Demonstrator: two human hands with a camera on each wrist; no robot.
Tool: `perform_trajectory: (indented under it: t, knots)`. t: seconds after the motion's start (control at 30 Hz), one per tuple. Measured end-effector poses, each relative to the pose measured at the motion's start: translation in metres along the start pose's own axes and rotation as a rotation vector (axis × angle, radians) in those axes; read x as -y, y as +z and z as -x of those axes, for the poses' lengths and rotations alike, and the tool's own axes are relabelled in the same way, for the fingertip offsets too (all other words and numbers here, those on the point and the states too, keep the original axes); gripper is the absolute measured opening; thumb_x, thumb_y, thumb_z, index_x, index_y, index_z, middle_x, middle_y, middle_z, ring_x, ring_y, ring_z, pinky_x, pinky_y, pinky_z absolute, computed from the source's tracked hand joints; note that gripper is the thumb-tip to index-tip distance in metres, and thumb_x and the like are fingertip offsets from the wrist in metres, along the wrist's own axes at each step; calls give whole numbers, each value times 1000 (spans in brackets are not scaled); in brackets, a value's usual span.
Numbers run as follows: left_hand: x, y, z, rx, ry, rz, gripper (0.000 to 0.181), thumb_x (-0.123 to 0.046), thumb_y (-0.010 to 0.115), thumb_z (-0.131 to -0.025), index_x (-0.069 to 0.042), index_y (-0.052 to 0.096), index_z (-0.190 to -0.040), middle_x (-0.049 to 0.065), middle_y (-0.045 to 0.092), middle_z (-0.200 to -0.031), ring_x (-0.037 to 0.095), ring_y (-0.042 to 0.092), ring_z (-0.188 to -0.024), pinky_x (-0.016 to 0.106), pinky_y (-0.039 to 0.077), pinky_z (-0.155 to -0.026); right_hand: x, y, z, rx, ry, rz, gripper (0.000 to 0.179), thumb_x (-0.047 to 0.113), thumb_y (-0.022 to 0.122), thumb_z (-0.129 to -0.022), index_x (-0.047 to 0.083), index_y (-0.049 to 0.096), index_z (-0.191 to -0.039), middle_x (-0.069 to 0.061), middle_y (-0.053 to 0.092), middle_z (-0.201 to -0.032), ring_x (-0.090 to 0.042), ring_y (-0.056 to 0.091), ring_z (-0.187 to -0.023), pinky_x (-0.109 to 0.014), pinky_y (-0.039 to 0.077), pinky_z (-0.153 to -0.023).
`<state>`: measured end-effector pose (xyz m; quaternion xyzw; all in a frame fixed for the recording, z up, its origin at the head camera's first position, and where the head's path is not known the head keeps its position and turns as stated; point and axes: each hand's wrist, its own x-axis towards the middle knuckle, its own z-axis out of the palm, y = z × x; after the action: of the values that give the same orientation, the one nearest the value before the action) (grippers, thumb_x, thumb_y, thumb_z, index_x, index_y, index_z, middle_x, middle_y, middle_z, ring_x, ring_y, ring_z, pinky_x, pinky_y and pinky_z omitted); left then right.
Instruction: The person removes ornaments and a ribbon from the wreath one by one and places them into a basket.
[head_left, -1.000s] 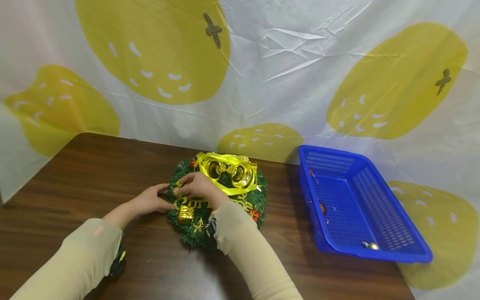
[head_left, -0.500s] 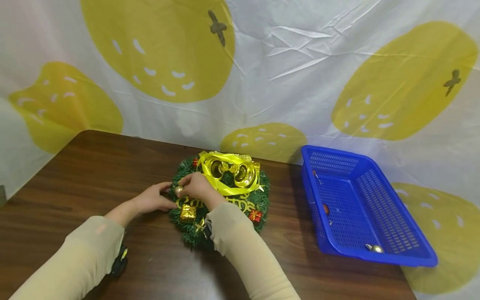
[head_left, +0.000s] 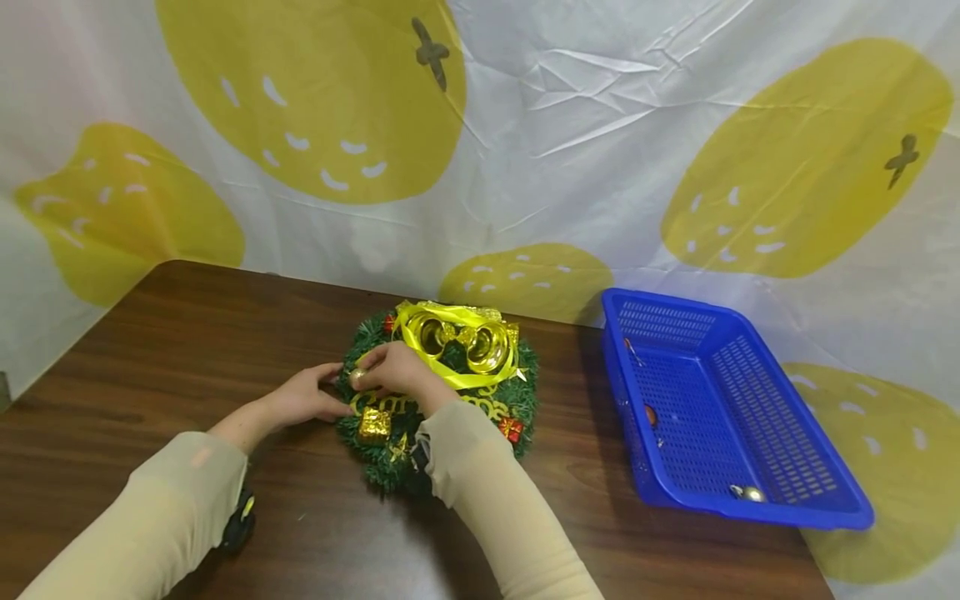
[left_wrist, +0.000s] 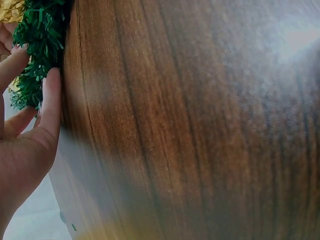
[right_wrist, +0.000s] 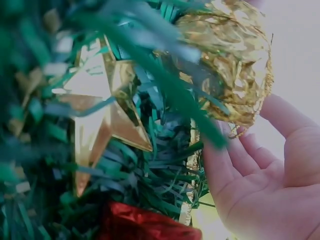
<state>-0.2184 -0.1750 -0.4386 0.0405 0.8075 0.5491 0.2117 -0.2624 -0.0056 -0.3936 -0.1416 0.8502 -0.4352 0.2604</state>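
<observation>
A green Christmas wreath (head_left: pixel 385 475) lies on the table, trimmed with gold bells (head_left: pixel 487 348), yellow ribbon (head_left: pixel 457 381), gold lettering (head_left: pixel 487 407) and a gold gift box (head_left: pixel 373 424). My right hand (head_left: pixel 401 369) reaches over it and pinches a small gold ball ornament (head_left: pixel 357 378) at its left side. On that same edge my left hand (head_left: pixel 303 397) holds the wreath; in the left wrist view tinsel (left_wrist: pixel 42 37) sits between its fingers. The right wrist view shows a gold star (right_wrist: pixel 102 117) and a red box (right_wrist: pixel 145 222); the ball is hidden there.
A blue basket (head_left: pixel 757 512) stands to the right, tilted against the cloth-covered wall. In it lie a gold ball (head_left: pixel 752 494) and a small reddish-brown piece (head_left: pixel 651 415). Brown wooden table (head_left: pixel 225 350) surrounds the wreath, its back edge meeting the printed cloth (head_left: pixel 540 200).
The right hand shifts slightly at the wreath's left side, the gold ball showing more clearly half a second ago. My left hand stays at the edge. The view moves a little.
</observation>
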Motion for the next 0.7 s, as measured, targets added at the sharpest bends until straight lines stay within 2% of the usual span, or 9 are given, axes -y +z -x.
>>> perform_trajectory:
  t: [0.47, 0.7]
  knots:
    - [-4, 1, 2, -2, -3, -18, 90, -11, 68, -84, 14, 6, -145, 40, 20, -142, 28, 64, -98, 35, 57, -81, -2, -9, 5, 29, 4, -64, 16, 15, 71, -83, 4, 64, -93, -2, 60, -79, -19, 63, -74, -28, 58, -67]
    - [-3, 2, 1, -15, -5, -20, 90, -10, 69, -83, 15, 8, -144, 41, 22, -141, 26, 65, -94, 34, 58, -80, 1, -14, 10, 37, 5, -88, 15, 14, 70, -83, 4, 65, -93, -2, 62, -85, -16, 61, -75, -28, 59, -70]
